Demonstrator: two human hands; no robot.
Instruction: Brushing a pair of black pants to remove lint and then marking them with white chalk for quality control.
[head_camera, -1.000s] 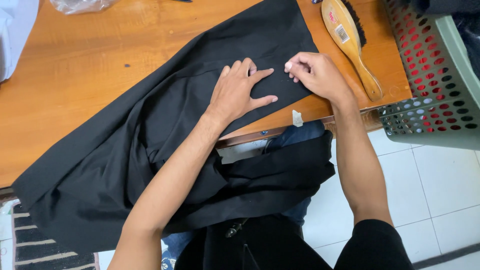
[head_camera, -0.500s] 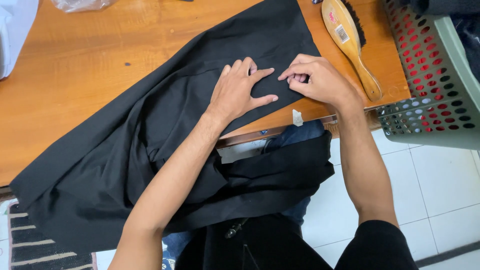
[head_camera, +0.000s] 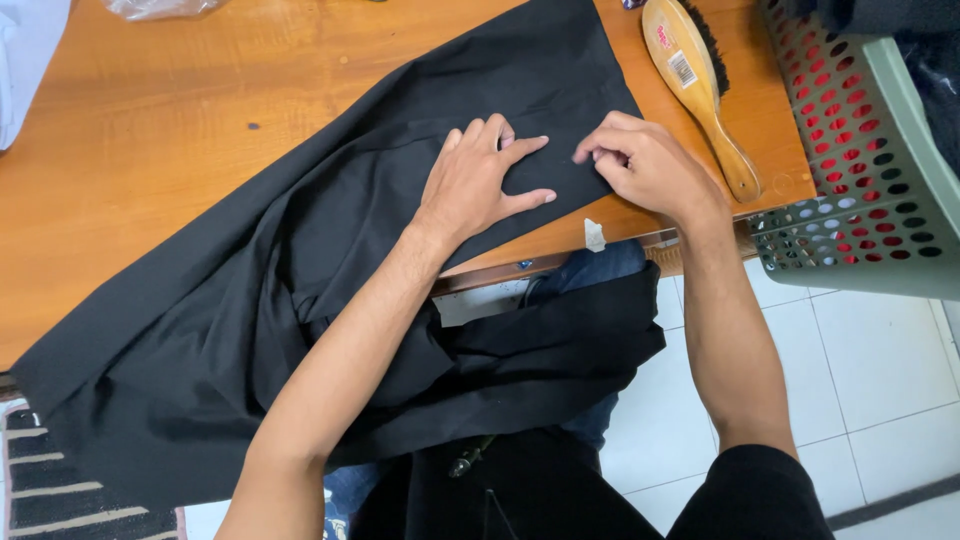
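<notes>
Black garment (head_camera: 300, 300) drapes off wooden table (head_camera: 150, 130) edge toward lap, rest spread across tabletop. Left hand (head_camera: 480, 185) flat on cloth, fingers spread. Right hand (head_camera: 645, 165) just beside it, fingertips pinched together on cloth edge; since earlier frame it slid leftward, nearer left hand. Small white tag (head_camera: 594, 235) at table edge. Wooden brush (head_camera: 700, 90), red and white stickers on back, beyond. Perforated green basket (head_camera: 860, 180) far right.

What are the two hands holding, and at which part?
The left hand presses flat on the black cloth, holding nothing. The right hand pinches at the cloth's edge near its corner with its fingers.
</notes>
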